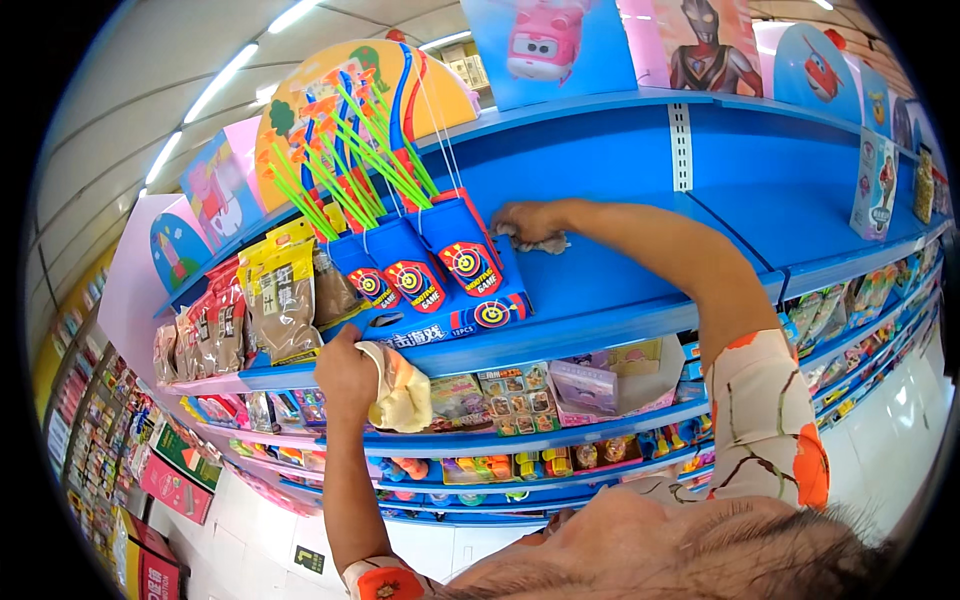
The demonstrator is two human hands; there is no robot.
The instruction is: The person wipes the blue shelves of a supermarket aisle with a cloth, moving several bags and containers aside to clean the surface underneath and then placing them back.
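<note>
My left hand (346,377) grips a pale yellow cloth (405,394) at the front edge of the blue shelf (600,281), by the left corner of a toy archery display box (480,313). In that box stand several blue quivers (411,271) with green suction-cup arrows (367,154) and red-and-blue toy bows (405,97). My right hand (529,219) presses a greyish cloth (546,241) onto the shelf surface, just right of the rearmost quiver. Its fingers are partly hidden by the cloth and the wrist.
Yellow-and-clear food bags (279,300) and red food bags (217,330) stand left of the archery box. A boxed toy (876,184) stands at the far right. Lower shelves (540,442) hold packaged toys. Cartoon picture boards (551,49) top the rack.
</note>
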